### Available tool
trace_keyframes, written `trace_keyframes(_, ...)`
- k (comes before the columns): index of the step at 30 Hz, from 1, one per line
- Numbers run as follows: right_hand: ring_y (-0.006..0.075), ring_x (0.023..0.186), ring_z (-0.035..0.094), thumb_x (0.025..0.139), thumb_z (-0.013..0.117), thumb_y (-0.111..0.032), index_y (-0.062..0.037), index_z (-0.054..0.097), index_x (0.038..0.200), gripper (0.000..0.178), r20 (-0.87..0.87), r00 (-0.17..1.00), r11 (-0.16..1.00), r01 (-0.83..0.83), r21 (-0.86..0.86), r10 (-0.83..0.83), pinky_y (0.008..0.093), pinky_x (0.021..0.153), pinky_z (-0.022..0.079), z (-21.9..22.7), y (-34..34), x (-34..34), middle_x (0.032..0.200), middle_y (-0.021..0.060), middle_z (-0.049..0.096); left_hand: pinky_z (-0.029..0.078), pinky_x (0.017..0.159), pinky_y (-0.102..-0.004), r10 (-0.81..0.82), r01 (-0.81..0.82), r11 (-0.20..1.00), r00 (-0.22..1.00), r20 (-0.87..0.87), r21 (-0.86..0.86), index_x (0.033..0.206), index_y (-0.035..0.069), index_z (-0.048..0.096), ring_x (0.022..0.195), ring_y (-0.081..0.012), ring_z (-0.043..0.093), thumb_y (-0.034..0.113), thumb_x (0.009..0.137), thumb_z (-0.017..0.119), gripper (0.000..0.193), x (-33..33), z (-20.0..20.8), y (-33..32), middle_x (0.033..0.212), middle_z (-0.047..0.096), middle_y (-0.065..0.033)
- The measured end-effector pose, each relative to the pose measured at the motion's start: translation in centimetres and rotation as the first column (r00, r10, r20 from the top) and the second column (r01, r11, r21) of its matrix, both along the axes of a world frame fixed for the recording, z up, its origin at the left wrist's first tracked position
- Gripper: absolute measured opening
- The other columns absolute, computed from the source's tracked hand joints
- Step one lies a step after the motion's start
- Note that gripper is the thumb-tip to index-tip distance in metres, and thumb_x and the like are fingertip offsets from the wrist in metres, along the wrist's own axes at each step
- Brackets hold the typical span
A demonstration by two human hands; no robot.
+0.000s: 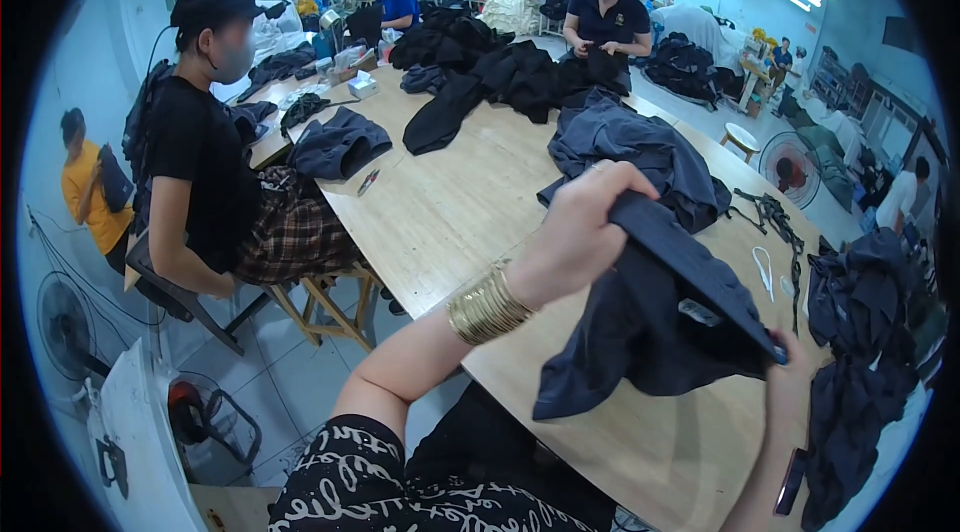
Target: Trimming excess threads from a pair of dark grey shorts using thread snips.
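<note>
A dark grey garment (640, 332) with a wide band along its top edge hangs over the near right part of the table (440, 222). A small pale label shows inside the band. My left hand (590, 227), with gold bangles on the wrist, is closed on one end of the band. My right hand (790, 357) grips the other end, low at the right. Between the two hands the band is drawn out straight, and the cloth below falls in folds toward the tabletop. Just beyond my left hand lies a heap of similar grey cloth (640, 147).
Black garments (500, 67) pile along the far side, near a standing co-worker (607, 17). Another co-worker (195, 122) sits at the left. Thread snips (368, 182) lie by the left edge. Dark cords (770, 217) and more dark garments (860, 332) are at the right.
</note>
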State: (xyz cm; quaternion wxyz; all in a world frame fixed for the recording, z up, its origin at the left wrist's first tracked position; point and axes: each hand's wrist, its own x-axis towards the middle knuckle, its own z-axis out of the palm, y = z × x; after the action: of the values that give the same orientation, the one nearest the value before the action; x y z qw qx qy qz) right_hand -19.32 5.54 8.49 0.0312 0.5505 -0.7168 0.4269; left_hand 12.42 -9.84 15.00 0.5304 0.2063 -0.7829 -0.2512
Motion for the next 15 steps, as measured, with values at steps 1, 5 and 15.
trace_keyframes(1,0.0155,0.074,0.056,0.071,0.052,0.007,0.0016,0.059,0.089,0.020,0.060,0.998,0.999,-0.002,0.035,0.000,0.0247,0.069,0.040,1.8,1.0,-0.2,0.076,0.0073,0.059,0.047,0.081,-0.0311,0.061,-0.062,0.998,0.990,0.130,0.007,0.095,0.002,0.060,0.093,-0.0263,0.059,-0.013,0.070,0.050,0.031,0.7,-0.5,-0.4,0.101,0.058,-0.0129)
trace_keyframes(5,0.0110,0.074,0.055,0.070,0.050,0.007,0.0023,0.058,0.082,0.015,0.111,0.992,0.997,-0.061,0.047,0.056,0.0216,0.066,0.038,7.0,3.3,3.1,0.073,0.0035,0.058,0.043,0.090,-0.0416,0.083,0.034,0.977,0.850,0.519,-0.212,0.095,0.007,0.061,0.109,-0.0368,0.052,-0.007,0.068,0.059,0.030,0.5,-6.6,-1.5,0.126,0.047,-0.0191)
trace_keyframes(15,0.0374,0.069,0.057,0.062,0.062,-0.001,-0.0013,0.058,0.091,0.030,-0.317,0.919,0.968,-0.189,0.167,0.234,0.0360,0.063,0.045,11.4,2.3,12.9,0.077,0.0171,0.055,0.045,0.081,-0.0381,-0.577,0.521,0.781,0.813,0.077,0.345,0.108,-0.002,0.055,0.096,-0.0357,0.056,0.003,0.077,0.056,0.032,-7.3,-5.2,7.2,0.097,0.061,-0.0178)
